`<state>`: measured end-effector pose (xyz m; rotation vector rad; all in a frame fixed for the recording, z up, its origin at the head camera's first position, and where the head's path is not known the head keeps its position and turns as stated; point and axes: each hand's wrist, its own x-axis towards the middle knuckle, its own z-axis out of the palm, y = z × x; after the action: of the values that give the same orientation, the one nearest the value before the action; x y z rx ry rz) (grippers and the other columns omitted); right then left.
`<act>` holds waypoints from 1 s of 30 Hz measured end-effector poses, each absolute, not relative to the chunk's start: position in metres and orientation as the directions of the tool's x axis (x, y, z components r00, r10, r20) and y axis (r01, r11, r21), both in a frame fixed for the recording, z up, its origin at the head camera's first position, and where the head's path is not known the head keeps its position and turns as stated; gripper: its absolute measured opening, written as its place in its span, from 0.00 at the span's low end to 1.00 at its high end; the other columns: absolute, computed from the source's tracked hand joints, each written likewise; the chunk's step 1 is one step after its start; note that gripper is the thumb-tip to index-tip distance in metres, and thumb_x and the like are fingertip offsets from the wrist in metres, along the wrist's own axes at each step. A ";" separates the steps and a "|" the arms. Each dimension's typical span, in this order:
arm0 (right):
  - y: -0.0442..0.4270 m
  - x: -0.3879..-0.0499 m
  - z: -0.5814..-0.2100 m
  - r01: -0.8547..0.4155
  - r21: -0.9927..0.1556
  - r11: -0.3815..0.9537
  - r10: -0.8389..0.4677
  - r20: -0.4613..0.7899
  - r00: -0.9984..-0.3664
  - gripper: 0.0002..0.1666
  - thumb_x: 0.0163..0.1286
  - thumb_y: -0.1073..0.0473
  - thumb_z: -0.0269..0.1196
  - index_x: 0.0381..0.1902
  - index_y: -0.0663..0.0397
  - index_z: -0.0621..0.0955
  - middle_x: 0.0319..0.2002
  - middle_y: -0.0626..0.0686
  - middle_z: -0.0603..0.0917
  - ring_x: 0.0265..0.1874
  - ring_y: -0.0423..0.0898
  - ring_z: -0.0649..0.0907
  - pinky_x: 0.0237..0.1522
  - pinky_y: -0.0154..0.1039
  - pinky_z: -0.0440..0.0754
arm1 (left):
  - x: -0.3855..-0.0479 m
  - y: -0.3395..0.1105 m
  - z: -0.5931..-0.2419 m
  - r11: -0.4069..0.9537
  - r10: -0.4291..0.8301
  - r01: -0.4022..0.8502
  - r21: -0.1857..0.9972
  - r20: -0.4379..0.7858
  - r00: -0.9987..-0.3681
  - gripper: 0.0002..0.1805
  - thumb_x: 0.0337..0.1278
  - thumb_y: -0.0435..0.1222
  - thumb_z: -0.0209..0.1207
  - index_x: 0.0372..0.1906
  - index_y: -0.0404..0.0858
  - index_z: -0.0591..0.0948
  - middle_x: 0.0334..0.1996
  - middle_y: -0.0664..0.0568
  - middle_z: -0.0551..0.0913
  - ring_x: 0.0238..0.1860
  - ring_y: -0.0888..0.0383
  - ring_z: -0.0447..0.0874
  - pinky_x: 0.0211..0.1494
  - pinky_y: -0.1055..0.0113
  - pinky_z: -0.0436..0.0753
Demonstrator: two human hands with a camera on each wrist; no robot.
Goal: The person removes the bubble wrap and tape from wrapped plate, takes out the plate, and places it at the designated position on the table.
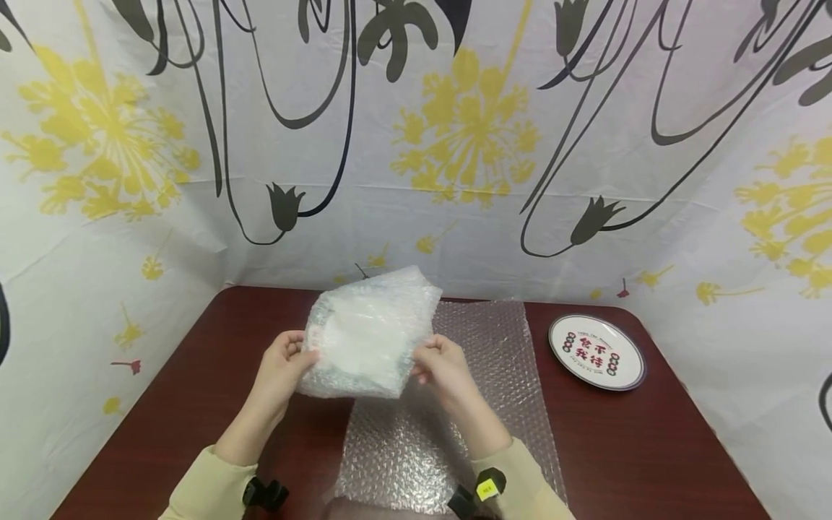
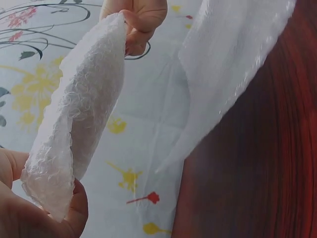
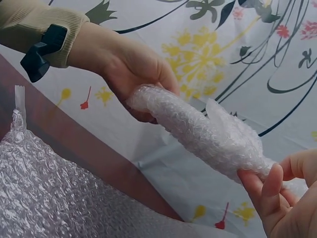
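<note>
Between both hands, raised above the table, is a flat bundle of bubble wrap (image 1: 370, 332) with something white and plate-like showing through it. My left hand (image 1: 279, 368) grips its left edge, thumb on the near face. On the opposite side my right hand (image 1: 445, 365) pinches the lower right edge. The left wrist view shows the bundle (image 2: 84, 104) edge-on, its wrap folded over in layers. In the right wrist view a loose flap stands up from the wrapped bundle (image 3: 198, 131). The item inside is mostly hidden by the wrap.
A sheet of bubble wrap (image 1: 494, 368) lies flat on the dark red table (image 1: 624, 448), beneath and right of the hands. At the back right rests a white plate (image 1: 596, 352) with red lettering. Patterned cloth (image 1: 416, 238) hangs behind the table and along its sides.
</note>
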<state>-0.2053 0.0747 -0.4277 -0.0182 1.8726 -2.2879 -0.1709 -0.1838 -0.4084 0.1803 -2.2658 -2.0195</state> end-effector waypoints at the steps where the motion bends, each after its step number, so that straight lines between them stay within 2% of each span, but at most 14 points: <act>1: 0.076 -0.205 -0.428 0.131 -0.974 -0.186 -0.145 -0.104 -0.984 0.10 0.56 0.73 0.58 0.36 0.62 0.70 0.23 0.50 0.76 0.19 0.42 0.78 0.18 0.27 0.73 | -0.171 -0.182 -0.409 0.106 -0.153 -0.022 0.994 -0.005 -0.988 0.20 0.60 0.24 0.55 0.56 0.26 0.66 0.39 0.45 0.74 0.33 0.62 0.73 0.37 0.72 0.76; 15: 0.106 -0.197 -0.424 0.112 -0.978 -0.175 -0.076 -0.100 -0.992 0.10 0.56 0.74 0.58 0.35 0.61 0.71 0.22 0.50 0.76 0.19 0.43 0.77 0.17 0.28 0.72 | -0.168 -0.151 -0.411 -0.008 -0.120 0.002 1.000 0.001 -0.993 0.19 0.56 0.22 0.55 0.53 0.27 0.67 0.39 0.44 0.74 0.33 0.60 0.74 0.35 0.71 0.77; 30: 0.139 -0.193 -0.419 0.111 -0.978 -0.179 -0.015 -0.110 -0.994 0.09 0.58 0.73 0.58 0.35 0.61 0.70 0.24 0.50 0.75 0.20 0.42 0.76 0.17 0.27 0.71 | -0.170 -0.118 -0.409 -0.033 -0.065 -0.008 0.999 -0.010 -0.998 0.18 0.56 0.23 0.55 0.52 0.29 0.66 0.40 0.40 0.75 0.35 0.55 0.75 0.37 0.66 0.77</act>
<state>-0.1927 0.1395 -0.4194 0.1151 1.9579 -2.3484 -0.1700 -0.1183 -0.4090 0.0814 -2.1570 -2.2282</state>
